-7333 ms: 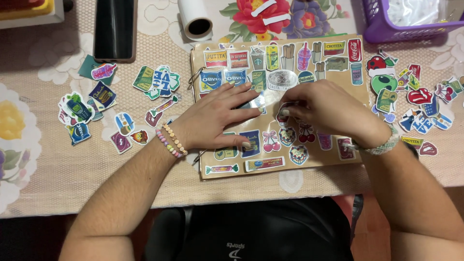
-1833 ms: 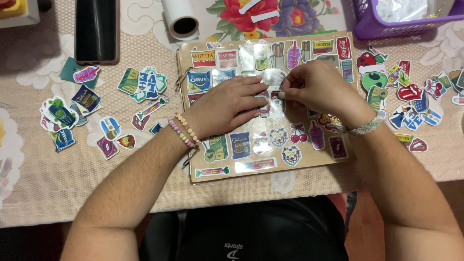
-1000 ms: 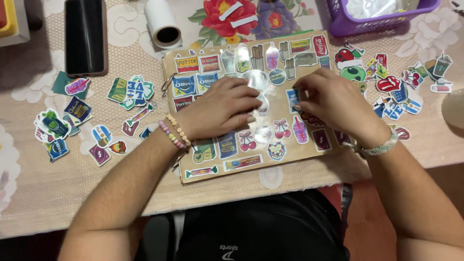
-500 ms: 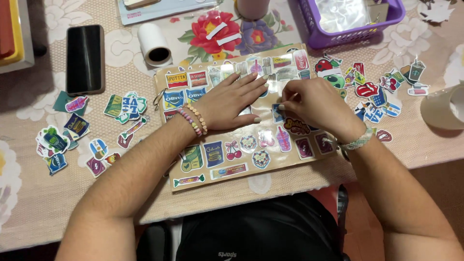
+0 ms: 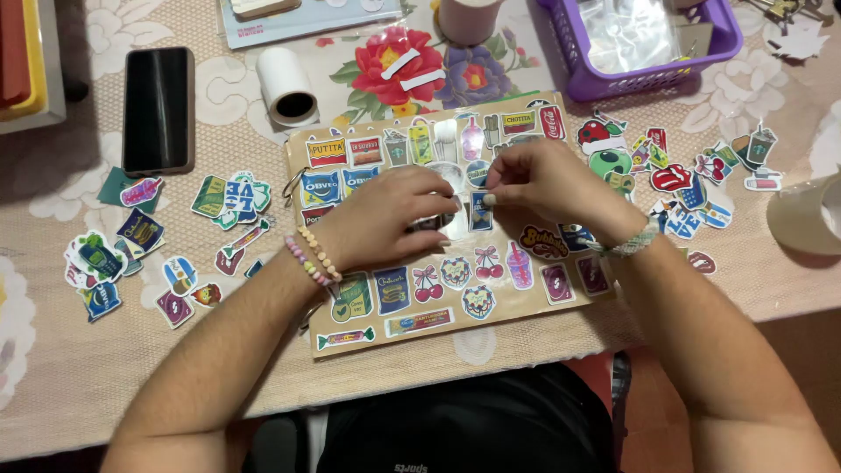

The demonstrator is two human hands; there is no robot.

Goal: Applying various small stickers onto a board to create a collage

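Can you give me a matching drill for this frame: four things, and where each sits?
Things:
1. phone
2. purple basket
3. paper roll
4. board

Places:
A. top right of the table
B. under both hands, at the near table edge
C. upper left, screen dark, lying flat
D. on its side, between the phone and the printed flower

Pairs: 1-C, 2-A, 3-D, 4-B. The left hand lies flat on the board; the right hand pinches a small sticker at its middle.
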